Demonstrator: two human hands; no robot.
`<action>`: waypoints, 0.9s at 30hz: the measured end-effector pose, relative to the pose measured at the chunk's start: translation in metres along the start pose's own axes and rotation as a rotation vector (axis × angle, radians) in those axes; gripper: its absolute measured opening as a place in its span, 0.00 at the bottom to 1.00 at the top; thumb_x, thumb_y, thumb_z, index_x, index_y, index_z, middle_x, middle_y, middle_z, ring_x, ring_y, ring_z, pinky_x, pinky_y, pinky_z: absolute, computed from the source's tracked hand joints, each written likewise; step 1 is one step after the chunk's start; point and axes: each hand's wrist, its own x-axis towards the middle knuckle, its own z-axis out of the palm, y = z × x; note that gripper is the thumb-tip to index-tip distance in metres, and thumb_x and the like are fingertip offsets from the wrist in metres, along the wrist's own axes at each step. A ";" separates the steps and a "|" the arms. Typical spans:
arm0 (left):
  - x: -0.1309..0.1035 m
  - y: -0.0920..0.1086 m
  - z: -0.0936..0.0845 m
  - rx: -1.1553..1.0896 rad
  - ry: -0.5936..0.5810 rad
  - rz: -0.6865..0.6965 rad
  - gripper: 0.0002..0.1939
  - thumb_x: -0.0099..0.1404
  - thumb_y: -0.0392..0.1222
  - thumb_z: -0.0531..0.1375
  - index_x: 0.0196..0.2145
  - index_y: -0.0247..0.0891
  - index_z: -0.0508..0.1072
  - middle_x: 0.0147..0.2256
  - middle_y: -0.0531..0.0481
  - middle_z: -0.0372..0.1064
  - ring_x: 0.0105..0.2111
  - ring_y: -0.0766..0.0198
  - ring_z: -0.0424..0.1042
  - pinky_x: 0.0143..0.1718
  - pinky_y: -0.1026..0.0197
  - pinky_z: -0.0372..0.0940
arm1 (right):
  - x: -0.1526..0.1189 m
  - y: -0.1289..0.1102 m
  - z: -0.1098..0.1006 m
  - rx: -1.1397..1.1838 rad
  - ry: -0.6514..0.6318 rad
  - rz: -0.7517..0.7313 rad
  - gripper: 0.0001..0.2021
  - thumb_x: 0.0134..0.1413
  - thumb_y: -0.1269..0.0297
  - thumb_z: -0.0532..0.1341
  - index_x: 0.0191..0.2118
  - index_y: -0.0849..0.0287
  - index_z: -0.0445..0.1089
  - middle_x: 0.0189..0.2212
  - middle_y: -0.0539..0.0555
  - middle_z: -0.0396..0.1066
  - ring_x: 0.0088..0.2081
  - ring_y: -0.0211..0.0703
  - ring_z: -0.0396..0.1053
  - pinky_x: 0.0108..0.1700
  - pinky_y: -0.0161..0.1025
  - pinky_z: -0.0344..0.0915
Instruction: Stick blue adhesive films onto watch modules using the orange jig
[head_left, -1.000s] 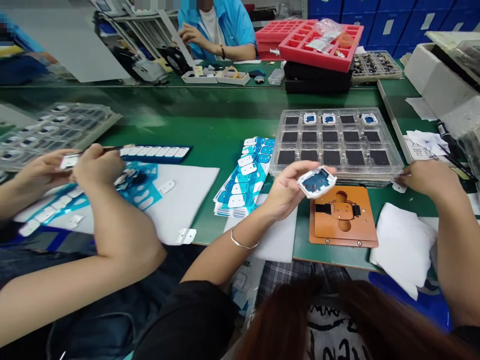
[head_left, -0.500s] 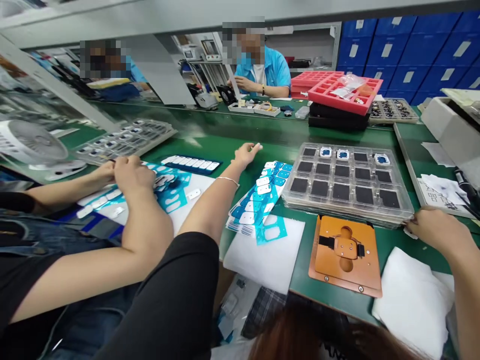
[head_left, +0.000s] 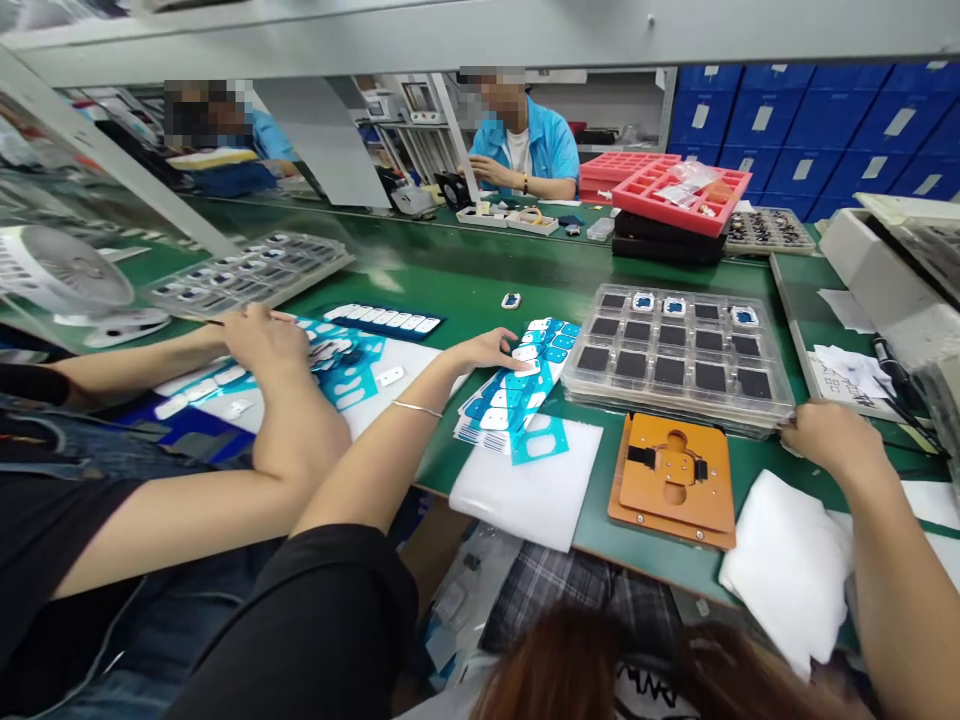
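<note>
The step in hand was judged to be selection of a label at the sheet stack. The left hand (head_left: 487,350), thumb and fingers parted, stood over the left edge of the label sheets (head_left: 516,392); contact with the top sheet could not be confirmed. The right hand (head_left: 836,440) was curled at the near right corner of the compartment tray (head_left: 675,408); its fingertips were hidden, so whether it gripped anything could not be told. The two hands were well apart.

The white-cased unit (head_left: 511,300) lay unheld on the workbench (head_left: 450,285), off the tray's far left corner. The orange fixture (head_left: 673,490) sat near the workbench's near edge, without a unit in it.

The next move appeared to call for a fingertip pinch on one label's edge, leaving neighbouring labels undisturbed.
</note>
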 end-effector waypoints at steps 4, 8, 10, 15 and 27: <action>0.001 0.000 0.003 -0.073 0.053 -0.003 0.46 0.33 0.57 0.74 0.50 0.36 0.69 0.47 0.41 0.72 0.47 0.50 0.73 0.44 0.59 0.67 | 0.002 -0.007 -0.006 -0.078 -0.096 0.131 0.14 0.55 0.60 0.58 0.39 0.63 0.77 0.45 0.69 0.73 0.47 0.64 0.73 0.42 0.50 0.69; 0.000 0.003 0.003 -0.128 0.133 -0.019 0.42 0.33 0.50 0.75 0.47 0.35 0.71 0.44 0.41 0.73 0.44 0.51 0.73 0.43 0.58 0.67 | 0.003 -0.009 -0.006 -0.072 -0.092 0.158 0.13 0.55 0.61 0.59 0.39 0.62 0.77 0.45 0.67 0.74 0.48 0.63 0.72 0.40 0.48 0.68; -0.003 0.007 0.003 -0.151 0.186 -0.020 0.38 0.34 0.46 0.75 0.45 0.35 0.72 0.38 0.45 0.73 0.40 0.54 0.74 0.41 0.59 0.67 | 0.004 -0.006 -0.007 -0.050 -0.070 0.146 0.10 0.54 0.61 0.61 0.34 0.61 0.77 0.42 0.66 0.75 0.46 0.63 0.73 0.38 0.48 0.67; -0.029 0.029 0.003 -0.199 0.399 0.042 0.27 0.45 0.44 0.72 0.42 0.37 0.71 0.30 0.53 0.70 0.36 0.59 0.72 0.38 0.61 0.65 | 0.001 -0.001 -0.017 0.029 0.112 0.196 0.11 0.56 0.57 0.60 0.31 0.57 0.76 0.32 0.63 0.75 0.39 0.60 0.74 0.37 0.48 0.67; -0.142 0.163 0.084 -0.746 -0.147 0.722 0.19 0.60 0.54 0.62 0.26 0.40 0.60 0.19 0.59 0.58 0.15 0.71 0.63 0.15 0.68 0.59 | -0.064 -0.101 0.001 1.113 0.494 -0.836 0.14 0.55 0.64 0.67 0.47 0.51 0.68 0.43 0.54 0.66 0.40 0.42 0.71 0.41 0.43 0.74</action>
